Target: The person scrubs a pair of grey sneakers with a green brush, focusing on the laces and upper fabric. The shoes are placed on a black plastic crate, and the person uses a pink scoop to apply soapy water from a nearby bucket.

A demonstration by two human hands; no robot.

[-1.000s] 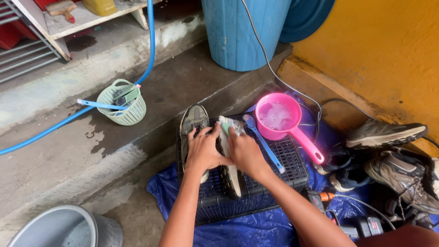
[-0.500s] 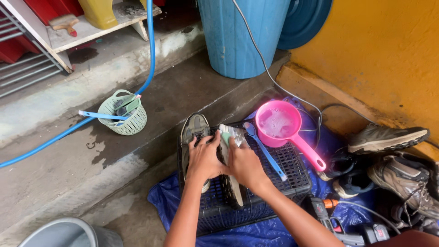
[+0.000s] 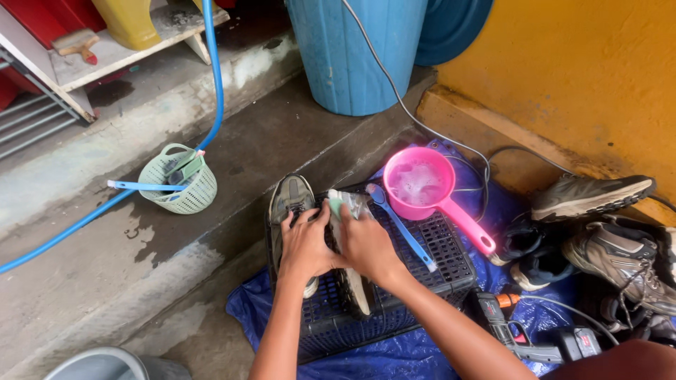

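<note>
Wet concrete step (image 3: pixel 232 162) at frame centre lies open to me; the pink dipper (image 3: pixel 422 186) and blue brush (image 3: pixel 401 225) crowd my right, green basket (image 3: pixel 179 179) left.

Both hands (image 3: pixel 338 246) on a shoe (image 3: pixel 352 281) atop a black crate (image 3: pixel 451 260) — pink dipper (image 3: pixel 422 184) beside.

Bare forearms, no sleeves, hands (image 3: pixel 338 246) ungloved
</note>
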